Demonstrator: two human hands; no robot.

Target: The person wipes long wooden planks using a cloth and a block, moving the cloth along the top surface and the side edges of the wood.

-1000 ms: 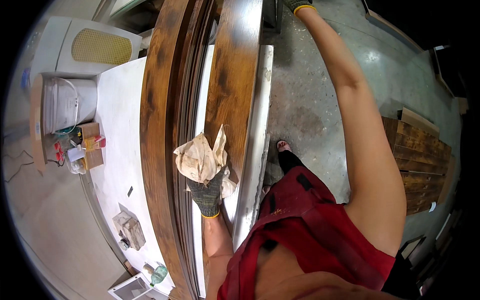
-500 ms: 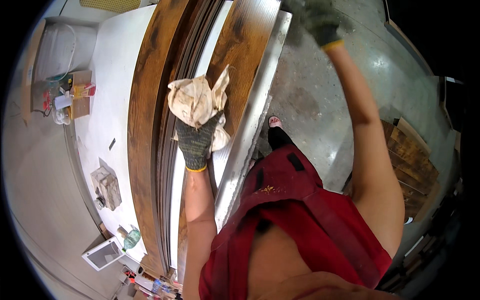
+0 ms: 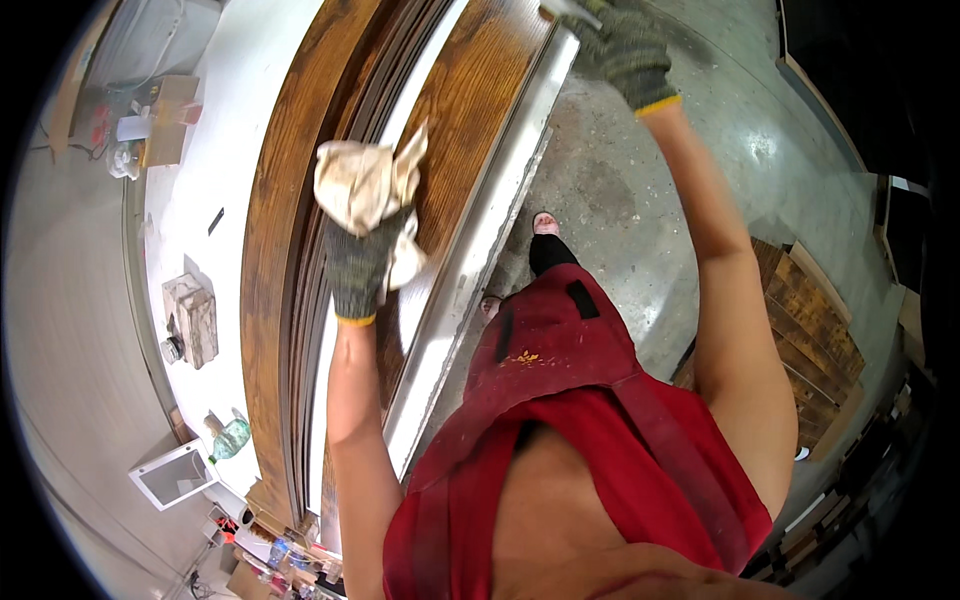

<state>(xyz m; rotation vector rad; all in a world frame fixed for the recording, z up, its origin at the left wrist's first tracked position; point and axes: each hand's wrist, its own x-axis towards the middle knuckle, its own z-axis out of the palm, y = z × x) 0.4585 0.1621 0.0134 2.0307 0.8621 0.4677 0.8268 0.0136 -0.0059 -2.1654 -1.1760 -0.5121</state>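
My left hand (image 3: 358,262), in a dark green knit glove with a yellow cuff, is closed round a crumpled cream cloth (image 3: 360,188). The cloth is over the brown wood-grain board (image 3: 462,110) along the table's right side. Far out at the top, past the board's right edge, is my right hand (image 3: 628,62) in a matching glove. Its fingers are bent round a pale, narrow object (image 3: 580,14), partly cut off by the upper rim; its kind cannot be made out. Left of the near board stand several thin dark strips and another long brown board (image 3: 268,270).
On the white table (image 3: 205,255) lie a wrapped block (image 3: 190,320), a green plastic bottle (image 3: 231,438) and a small dark piece (image 3: 216,221). A cardboard box (image 3: 170,120) stands at the upper left. Brown planks (image 3: 815,335) rest on the concrete floor (image 3: 650,210) at the right.
The view has shifted, so the table items sit further left and higher or lower in it. My right hand has come lower into view, showing the pale object. My left hand still holds the cloth.
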